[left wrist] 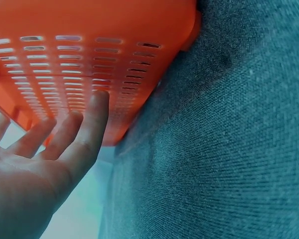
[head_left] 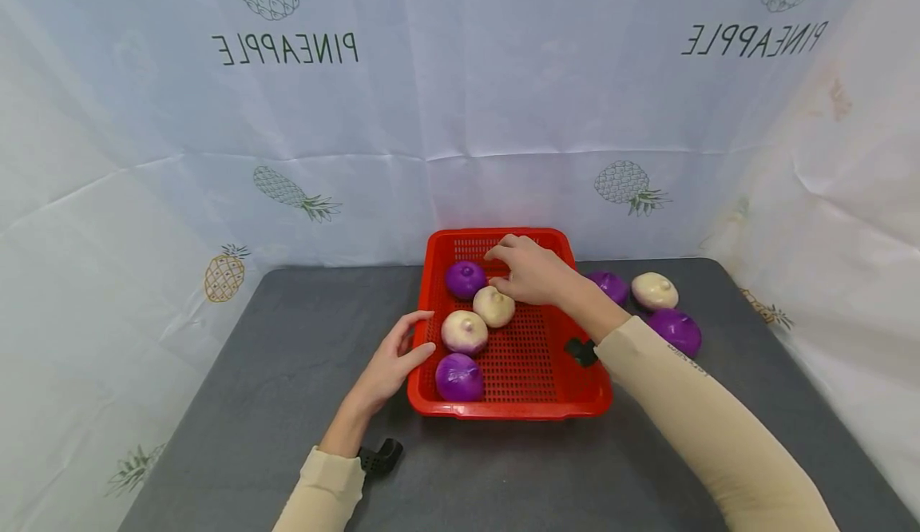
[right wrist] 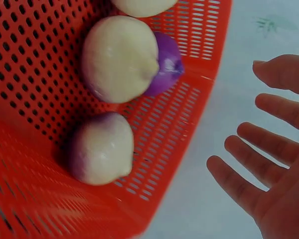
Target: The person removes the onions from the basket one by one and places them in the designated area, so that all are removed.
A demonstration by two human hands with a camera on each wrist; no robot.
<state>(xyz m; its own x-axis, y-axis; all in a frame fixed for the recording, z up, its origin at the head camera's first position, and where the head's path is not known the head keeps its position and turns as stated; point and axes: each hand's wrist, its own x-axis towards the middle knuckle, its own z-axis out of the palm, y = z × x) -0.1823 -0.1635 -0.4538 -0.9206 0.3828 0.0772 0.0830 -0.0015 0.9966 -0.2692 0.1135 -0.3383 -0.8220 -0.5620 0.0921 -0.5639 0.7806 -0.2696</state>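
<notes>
A red plastic basket [head_left: 517, 409] holds several purple-and-white turnips. Toward its left side are a purple-side-up turnip [head_left: 465, 279], a white-side-up turnip [head_left: 493, 307], a paler one [head_left: 464, 332] and a purple one [head_left: 460, 378] at the front. The right wrist view shows another turnip [right wrist: 103, 148], hidden under the hand in the head view. My right hand [head_left: 535, 272] is over the far part of the basket, fingers spread and holding nothing. At the basket's left rim is my left hand [head_left: 391, 364], its fingers loosely extended against the outer wall.
On the dark table [head_left: 309, 364], right of the basket, lie a purple turnip [head_left: 609, 286], a white-side-up turnip [head_left: 654, 291] and another purple turnip [head_left: 676, 332]. A pineapple-printed cloth [head_left: 503, 109] hangs close behind the table.
</notes>
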